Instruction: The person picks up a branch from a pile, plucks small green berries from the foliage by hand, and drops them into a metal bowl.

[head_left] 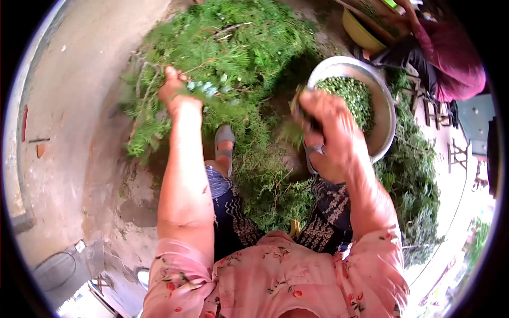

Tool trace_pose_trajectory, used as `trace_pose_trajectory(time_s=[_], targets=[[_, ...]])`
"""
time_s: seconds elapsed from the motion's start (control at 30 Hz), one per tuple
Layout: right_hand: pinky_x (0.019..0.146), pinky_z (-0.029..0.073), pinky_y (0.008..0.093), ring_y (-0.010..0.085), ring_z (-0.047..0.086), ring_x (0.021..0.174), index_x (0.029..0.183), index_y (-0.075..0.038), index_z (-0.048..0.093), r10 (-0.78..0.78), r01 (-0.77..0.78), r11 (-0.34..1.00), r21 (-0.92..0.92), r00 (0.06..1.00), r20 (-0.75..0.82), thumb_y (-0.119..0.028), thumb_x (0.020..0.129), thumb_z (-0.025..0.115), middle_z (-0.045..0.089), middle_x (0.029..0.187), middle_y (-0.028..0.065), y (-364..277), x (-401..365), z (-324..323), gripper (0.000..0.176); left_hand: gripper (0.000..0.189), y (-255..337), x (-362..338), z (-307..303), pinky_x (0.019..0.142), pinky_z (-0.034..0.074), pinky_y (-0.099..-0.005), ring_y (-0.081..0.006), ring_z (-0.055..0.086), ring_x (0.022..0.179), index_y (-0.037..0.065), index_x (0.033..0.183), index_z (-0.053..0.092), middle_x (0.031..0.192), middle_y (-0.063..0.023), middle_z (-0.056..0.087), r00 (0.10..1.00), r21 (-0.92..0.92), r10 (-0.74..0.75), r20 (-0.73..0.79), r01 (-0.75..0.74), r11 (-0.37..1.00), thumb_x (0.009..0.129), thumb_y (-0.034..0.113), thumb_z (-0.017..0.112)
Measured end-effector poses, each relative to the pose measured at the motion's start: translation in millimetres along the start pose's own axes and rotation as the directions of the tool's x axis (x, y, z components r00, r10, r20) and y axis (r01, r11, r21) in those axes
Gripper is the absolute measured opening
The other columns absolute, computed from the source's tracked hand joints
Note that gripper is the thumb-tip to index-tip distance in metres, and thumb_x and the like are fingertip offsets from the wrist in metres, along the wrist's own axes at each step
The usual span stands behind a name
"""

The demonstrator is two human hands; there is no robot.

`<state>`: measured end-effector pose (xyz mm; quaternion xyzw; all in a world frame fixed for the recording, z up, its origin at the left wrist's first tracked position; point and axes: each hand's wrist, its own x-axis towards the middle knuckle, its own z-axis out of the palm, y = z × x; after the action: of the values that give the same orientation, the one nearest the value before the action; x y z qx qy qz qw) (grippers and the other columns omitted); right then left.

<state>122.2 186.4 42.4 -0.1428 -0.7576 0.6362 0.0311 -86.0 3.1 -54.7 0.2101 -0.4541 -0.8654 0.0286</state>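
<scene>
My left hand (pixel 177 93) is closed round a feathery evergreen branch (pixel 143 116), held out over the heap. Pale blue-green cones (pixel 204 88) show just right of that hand. My right hand (pixel 334 124) is curled shut in front of the metal basin's left side; motion smears its fingers. Something dark and greenish sticks out from them, too blurred to name. The wide metal basin (pixel 388 119) holds many small green cones (pixel 350 98). A big heap of cut evergreen branches (pixel 265 42) covers the floor ahead of me.
More cut greenery (pixel 411 175) lies right of the basin, and some sprigs (pixel 273 199) rest between my legs. A person in a dark pink top (pixel 453 58) sits at the upper right beside a yellow basin (pixel 360 34). Bare concrete floor (pixel 79 106) stretches along the left.
</scene>
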Motion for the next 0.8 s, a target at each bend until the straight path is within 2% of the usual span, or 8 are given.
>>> trace_pose_trajectory(time_s=[0.03,0.17,0.33,0.47,0.53,0.6,0.67,0.8], targets=[[0.045,0.030,0.0232,0.0083,0.036,0.047,0.070,-0.004,0.050,0.178,-0.153,0.974,0.167,0.973,-0.145,-0.024,0.086,0.045,0.040,0.055,0.0012,-1.5,9.6,-8.3,0.027,0.021,4.7,1.1,-1.3,0.057,0.039,-0.0260,-0.0109,0.046,0.061,0.003,0.083,0.055,0.071,-0.0016,0.052,0.999,0.048,0.039,0.024,-0.040,0.998,0.084,0.023,0.058],[0.040,0.027,0.0214,0.0053,0.035,0.042,0.069,-0.008,0.059,0.075,-0.037,0.996,0.086,0.869,-0.489,-0.049,0.083,0.051,0.040,0.050,-0.0033,35.1,39.9,-65.6,0.045,0.024,15.3,5.8,-21.3,0.053,0.039,-0.0252,-0.0111,0.046,0.059,0.003,0.082,0.055,0.068,-0.0007,0.050,0.976,0.139,0.078,0.203,-0.107,0.985,0.082,0.027,0.061],[0.054,0.039,0.0218,0.0088,0.052,0.063,0.091,-0.001,0.065,0.041,-0.024,0.999,0.036,0.783,-0.621,-0.010,0.076,0.057,0.061,0.076,0.0027,82.4,49.7,-109.8,0.019,0.024,20.8,-32.1,-5.3,0.050,0.040,-0.0221,-0.0087,0.047,0.058,0.008,0.085,0.051,0.066,0.0032,0.049,0.968,0.190,-0.075,0.239,0.029,0.981,0.085,0.032,0.056],[0.059,0.042,0.0228,0.0105,0.053,0.067,0.097,-0.002,0.062,0.023,-0.067,0.997,-0.038,0.732,-0.680,-0.005,0.077,0.056,0.059,0.080,0.0023,100.5,46.5,-137.9,0.021,0.030,16.6,-42.9,6.3,0.053,0.039,-0.0247,-0.0123,0.047,0.059,0.005,0.082,0.053,0.064,0.0008,0.049,0.953,0.160,-0.116,0.280,0.073,0.984,0.082,0.034,0.059],[0.061,0.044,0.0242,0.0119,0.054,0.069,0.096,0.000,0.061,-0.238,-0.112,0.888,-0.447,0.718,-0.654,-0.004,0.078,0.055,0.059,0.081,0.0038,99.1,39.2,-142.0,0.020,0.028,19.5,-56.9,16.9,0.055,0.040,-0.0248,-0.0131,0.049,0.060,0.005,0.082,0.053,0.065,-0.0006,0.051,0.953,0.170,-0.130,0.273,0.085,0.982,0.080,0.032,0.062],[0.062,0.045,0.0249,0.0134,0.055,0.071,0.095,0.002,0.061,-0.223,-0.117,0.899,-0.423,0.709,-0.669,-0.005,0.079,0.054,0.059,0.082,0.0056,104.6,39.9,-150.0,0.019,0.026,20.9,-64.7,23.7,0.059,0.043,-0.0256,-0.0148,0.051,0.062,0.005,0.080,0.053,0.067,-0.0018,0.053,0.956,0.303,-0.214,0.200,0.147,0.941,0.078,0.029,0.065],[0.060,0.039,0.0272,0.0133,0.050,0.065,0.095,-0.005,0.065,0.101,-0.129,0.991,0.026,0.619,-0.779,-0.015,0.078,0.056,0.060,0.074,0.0053,106.1,43.0,-154.0,0.023,0.018,10.5,-51.9,20.4,0.066,0.044,-0.0268,-0.0155,0.053,0.068,0.005,0.081,0.055,0.074,-0.0023,0.055,0.925,0.260,-0.303,0.228,0.242,0.935,0.078,0.020,0.066],[0.062,0.041,0.0298,0.0158,0.051,0.066,0.094,-0.005,0.064,0.024,-0.178,0.978,-0.108,0.611,-0.792,-0.021,0.076,0.059,0.060,0.074,0.0078,91.9,32.8,-146.6,0.025,0.014,-1.3,-60.6,25.8,0.081,0.038,-0.0275,-0.0142,0.051,0.083,0.006,0.089,0.058,0.087,-0.0021,0.057,0.867,0.085,-0.257,0.428,0.245,0.966,0.077,0.009,0.064]])
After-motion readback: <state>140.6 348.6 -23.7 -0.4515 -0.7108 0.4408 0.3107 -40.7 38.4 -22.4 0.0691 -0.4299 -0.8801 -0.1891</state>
